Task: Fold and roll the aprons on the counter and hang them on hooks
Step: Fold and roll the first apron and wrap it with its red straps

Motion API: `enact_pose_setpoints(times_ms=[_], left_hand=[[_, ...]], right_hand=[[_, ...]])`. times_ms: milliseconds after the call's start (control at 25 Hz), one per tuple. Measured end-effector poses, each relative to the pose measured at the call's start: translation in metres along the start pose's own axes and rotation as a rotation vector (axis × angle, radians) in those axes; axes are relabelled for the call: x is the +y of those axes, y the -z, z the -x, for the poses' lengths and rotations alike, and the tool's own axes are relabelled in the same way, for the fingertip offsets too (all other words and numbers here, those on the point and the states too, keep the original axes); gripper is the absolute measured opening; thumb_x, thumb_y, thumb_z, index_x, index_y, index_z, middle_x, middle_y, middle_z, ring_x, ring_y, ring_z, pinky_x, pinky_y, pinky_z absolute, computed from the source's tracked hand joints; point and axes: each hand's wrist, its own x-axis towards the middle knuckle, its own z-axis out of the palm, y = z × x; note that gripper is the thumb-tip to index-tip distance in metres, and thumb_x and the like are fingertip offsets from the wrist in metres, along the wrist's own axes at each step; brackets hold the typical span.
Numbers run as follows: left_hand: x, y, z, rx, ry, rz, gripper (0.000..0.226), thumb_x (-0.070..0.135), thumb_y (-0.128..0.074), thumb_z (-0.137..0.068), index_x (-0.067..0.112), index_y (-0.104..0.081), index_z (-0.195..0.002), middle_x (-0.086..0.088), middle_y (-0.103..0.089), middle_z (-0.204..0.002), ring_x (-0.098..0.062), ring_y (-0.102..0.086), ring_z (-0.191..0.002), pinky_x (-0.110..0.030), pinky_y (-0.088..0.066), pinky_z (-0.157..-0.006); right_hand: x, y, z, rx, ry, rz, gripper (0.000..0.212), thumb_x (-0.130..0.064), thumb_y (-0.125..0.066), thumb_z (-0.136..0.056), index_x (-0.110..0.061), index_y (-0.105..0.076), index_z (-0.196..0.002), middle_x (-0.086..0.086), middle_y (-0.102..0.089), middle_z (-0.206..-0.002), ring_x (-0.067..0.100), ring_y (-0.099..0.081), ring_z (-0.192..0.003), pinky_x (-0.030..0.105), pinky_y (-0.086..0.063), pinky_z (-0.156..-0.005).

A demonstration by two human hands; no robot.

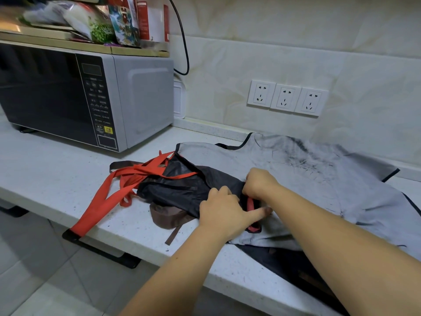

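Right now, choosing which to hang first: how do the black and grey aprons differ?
The black apron is bunched up; the grey apron lies spread flat. The black apron has red straps, the grey apron black edging and dark smudges. The left hand and right hand hold the black apron, atop the grey apron. Both lie on the counter.

Thin matt black cloth apron (182,190) on speckled stone-like counter (57,179)
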Motion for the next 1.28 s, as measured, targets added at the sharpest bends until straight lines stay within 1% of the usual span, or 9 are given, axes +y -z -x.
enact_pose_setpoints(times_ms=[120, 280, 400, 600, 720, 880, 960, 1120, 1280], left_hand=[[-0.003, 0.004, -0.002, -0.015, -0.003, 0.010, 0.067, 0.077, -0.049, -0.077, 0.023, -0.065, -0.114, 0.007, -0.049, -0.119, -0.019, -0.039, -0.116, -0.041, -0.042, -0.093], [-0.010, 0.008, -0.006, -0.084, -0.023, 0.041, 0.058, 0.063, -0.047, -0.089, 0.023, -0.057, -0.130, 0.006, -0.044, -0.132, -0.021, -0.034, -0.127, -0.041, -0.039, -0.100], [-0.015, 0.010, -0.008, -0.090, -0.027, 0.072, 0.052, 0.056, -0.048, -0.093, 0.023, -0.054, -0.133, 0.006, -0.043, -0.136, -0.020, -0.035, -0.130, -0.040, -0.039, -0.100], [-0.024, 0.009, -0.008, -0.026, -0.066, 0.143, 0.045, 0.046, -0.053, -0.094, 0.031, -0.048, -0.136, 0.006, -0.051, -0.131, -0.019, -0.042, -0.124, -0.038, -0.043, -0.096], [-0.024, 0.003, 0.000, 0.101, -0.086, 0.185, 0.038, 0.046, -0.050, -0.092, 0.029, -0.057, -0.126, 0.009, -0.058, -0.123, -0.016, -0.048, -0.116, -0.034, -0.045, -0.091], [-0.020, -0.004, 0.007, 0.161, -0.078, 0.208, 0.053, 0.063, -0.056, -0.082, 0.020, -0.061, -0.113, 0.009, -0.061, -0.107, -0.014, -0.047, -0.106, -0.032, -0.044, -0.085], [-0.022, -0.007, 0.004, 0.162, -0.062, 0.198, 0.044, 0.054, -0.056, -0.085, 0.018, -0.062, -0.110, 0.008, -0.062, -0.105, -0.016, -0.048, -0.106, -0.030, -0.043, -0.082], [-0.022, -0.006, 0.003, 0.187, -0.033, 0.231, 0.027, 0.039, -0.050, -0.088, 0.014, -0.054, -0.078, 0.002, -0.058, -0.082, -0.019, -0.045, -0.091, -0.032, -0.040, -0.069], [-0.020, -0.002, 0.003, 0.192, -0.012, 0.245, 0.021, 0.034, -0.049, -0.091, 0.013, -0.052, -0.089, 0.001, -0.053, -0.096, -0.019, -0.045, -0.093, -0.034, -0.043, -0.077]], right_hand=[[-0.003, 0.003, 0.002, -0.082, 0.006, -0.201, 0.010, -0.005, -0.053, -0.084, -0.007, -0.061, -0.088, 0.008, -0.056, -0.080, 0.020, -0.052, -0.067, 0.024, -0.040, -0.049], [0.014, 0.027, 0.010, -0.360, -0.098, -0.932, 0.049, 0.008, -0.055, -0.090, -0.006, -0.045, -0.136, 0.015, -0.059, -0.089, 0.020, -0.056, -0.068, 0.028, -0.057, -0.052], [0.012, 0.024, 0.014, -0.281, -0.110, -0.608, 0.055, -0.005, -0.068, -0.086, -0.017, -0.046, -0.135, 0.011, -0.060, -0.104, 0.024, -0.058, -0.082, 0.031, -0.054, -0.061], [0.000, 0.011, 0.009, -0.246, -0.096, -0.547, 0.040, -0.013, -0.072, -0.084, -0.013, -0.056, -0.121, 0.010, -0.060, -0.097, 0.023, -0.057, -0.085, 0.031, -0.051, -0.068], [-0.011, 0.001, -0.003, -0.125, -0.035, -0.283, 0.034, -0.014, -0.066, -0.084, -0.008, -0.061, -0.117, 0.012, -0.063, -0.112, 0.027, -0.057, -0.103, 0.035, -0.052, -0.090], [-0.022, -0.005, -0.005, -0.061, -0.009, -0.074, 0.035, -0.015, -0.050, -0.091, -0.014, -0.053, -0.126, 0.016, -0.037, -0.134, 0.028, -0.053, -0.109, 0.034, -0.050, -0.092], [-0.018, -0.006, -0.002, -0.102, 0.022, -0.136, 0.038, -0.025, -0.052, -0.092, -0.020, -0.051, -0.129, 0.013, -0.037, -0.135, 0.024, -0.057, -0.097, 0.032, -0.052, -0.083], [0.006, 0.012, -0.001, -0.390, 0.010, -0.821, 0.048, -0.027, -0.063, -0.092, -0.030, -0.043, -0.135, 0.011, -0.063, -0.118, 0.024, -0.061, -0.083, 0.031, -0.054, -0.066], [0.011, 0.010, -0.006, -0.393, -0.008, -0.822, 0.041, -0.021, -0.072, -0.086, -0.008, -0.057, -0.122, 0.013, -0.069, -0.103, 0.024, -0.063, -0.079, 0.031, -0.056, -0.066]])
